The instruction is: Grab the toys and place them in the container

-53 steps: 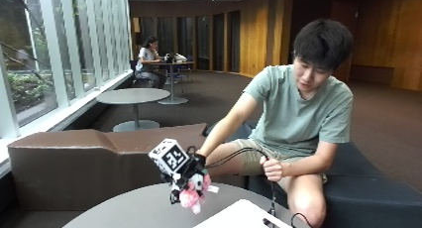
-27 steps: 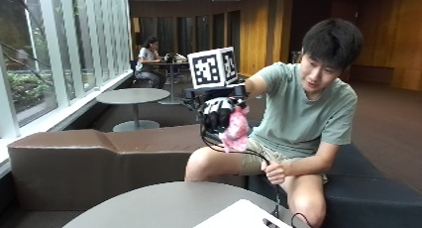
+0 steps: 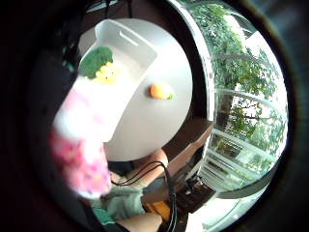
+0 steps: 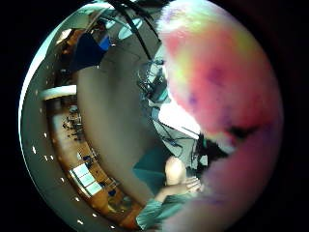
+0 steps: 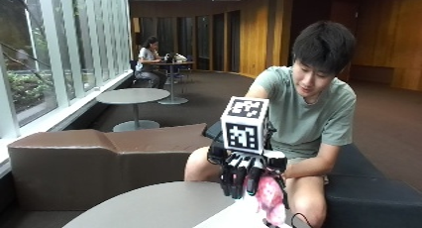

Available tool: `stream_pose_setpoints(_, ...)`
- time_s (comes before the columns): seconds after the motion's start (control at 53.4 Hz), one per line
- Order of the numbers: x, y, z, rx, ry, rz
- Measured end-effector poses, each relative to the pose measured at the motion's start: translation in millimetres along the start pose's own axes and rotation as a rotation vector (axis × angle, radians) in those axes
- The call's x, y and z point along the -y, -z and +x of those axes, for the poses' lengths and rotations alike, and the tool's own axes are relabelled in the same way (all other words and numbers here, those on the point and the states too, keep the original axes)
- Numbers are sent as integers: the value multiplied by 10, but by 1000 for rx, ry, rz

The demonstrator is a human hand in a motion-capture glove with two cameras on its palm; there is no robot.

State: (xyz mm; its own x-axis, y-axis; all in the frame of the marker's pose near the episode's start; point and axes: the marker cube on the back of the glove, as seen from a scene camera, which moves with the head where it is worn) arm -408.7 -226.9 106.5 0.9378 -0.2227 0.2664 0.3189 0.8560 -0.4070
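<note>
Pink plush toy [image 5: 270, 200], lower centre of outside view: soft, light (likely squashes easily), pinched mid-body by curled fingers of gloved right hand [image 5: 247, 171] above container [image 3: 126, 55].

I see the pink toy [image 5: 271, 200] only as a blur beside the container [image 3: 126, 46]; the picture's lower edge crops the container in the outside view.
</note>
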Motion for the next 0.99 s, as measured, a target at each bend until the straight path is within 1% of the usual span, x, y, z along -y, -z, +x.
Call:
stream_pose_setpoints(0.037, 19, -47, 32, 6, 5, -44)
stream_pose_setpoints(0.075, 18, -56, 85, 19, 2, -54)
stream_pose_setpoints(0.206, -47, 145, 415, 77, -38, 78)
stream_pose_setpoints(0.281, -127, 231, 657, 86, -61, 92)
stream_pose_setpoints(0.374, -208, 438, 1009, 57, -145, 72)
stream_pose_setpoints(0.449, -287, 567, 1311, 6, -210, 113)
stream_pose_setpoints(0.524, -328, 633, 1546, -20, -247, 145)
stream_pose_setpoints(0.618, -337, 619, 1844, -10, -276, 132)
stream_pose_setpoints(0.73, -258, 367, 2251, -13, -301, 98)
stream_pose_setpoints(0.823, -45, 81, 2436, 4, -287, 78)
stream_pose_setpoints(0.917, 268, -328, 2578, 39, -256, 45)
stream_pose_setpoints(0.992, 483, -827, 2691, 73, -249, 5)
